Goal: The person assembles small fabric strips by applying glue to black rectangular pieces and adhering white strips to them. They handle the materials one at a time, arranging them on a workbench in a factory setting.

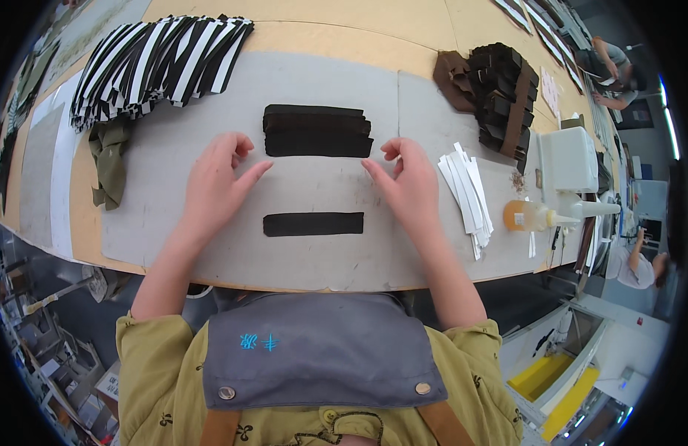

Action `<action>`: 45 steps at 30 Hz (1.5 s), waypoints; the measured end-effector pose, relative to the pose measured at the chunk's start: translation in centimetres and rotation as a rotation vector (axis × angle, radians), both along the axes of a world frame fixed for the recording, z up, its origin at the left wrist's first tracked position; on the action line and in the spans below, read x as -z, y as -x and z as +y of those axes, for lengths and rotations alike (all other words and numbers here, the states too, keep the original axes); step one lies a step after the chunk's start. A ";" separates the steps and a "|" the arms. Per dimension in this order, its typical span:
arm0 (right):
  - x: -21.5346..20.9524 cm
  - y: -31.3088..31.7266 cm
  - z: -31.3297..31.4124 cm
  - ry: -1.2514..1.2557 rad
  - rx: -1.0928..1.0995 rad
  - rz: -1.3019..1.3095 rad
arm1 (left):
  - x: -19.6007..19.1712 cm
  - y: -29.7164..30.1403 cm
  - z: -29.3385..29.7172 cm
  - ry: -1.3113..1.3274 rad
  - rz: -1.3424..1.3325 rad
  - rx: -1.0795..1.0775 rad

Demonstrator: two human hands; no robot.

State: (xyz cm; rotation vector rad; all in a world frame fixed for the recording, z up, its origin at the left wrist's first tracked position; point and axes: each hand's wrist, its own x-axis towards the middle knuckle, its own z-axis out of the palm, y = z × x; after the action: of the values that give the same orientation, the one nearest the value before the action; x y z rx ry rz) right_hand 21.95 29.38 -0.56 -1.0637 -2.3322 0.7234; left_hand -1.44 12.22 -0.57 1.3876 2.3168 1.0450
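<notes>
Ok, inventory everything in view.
pile: one, black/white, left
crumpled cloth: one, olive, below pile
strip stack: one, dark, centre
lone strip: one, black, below stack
bundle: one, dark, right
brown cloth: one, brown, beside bundle
loose strips: several, white, below bundle
bottle: one, amber, right
tub: one, white, right
tabletop: one, beige and grey, centre
people: two, pale tops, right rim
clutter: uncounted, mixed, rims
apron: one, grey, bottom
shirt: one, mustard, bottom
left hand: one, bare, stack's left
right hand: one, bare, stack's right
</notes>
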 end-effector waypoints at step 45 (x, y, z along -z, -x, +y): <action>1.1 -0.6 -1.4 0.267 -0.353 0.041 | -1.3 -3.6 -2.3 0.222 -0.426 0.092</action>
State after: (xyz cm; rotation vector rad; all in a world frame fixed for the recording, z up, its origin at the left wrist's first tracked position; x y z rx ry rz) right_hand 22.52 27.95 -1.64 -0.7340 -2.4641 1.2049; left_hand 2.20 9.94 0.76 1.0558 1.9704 0.9170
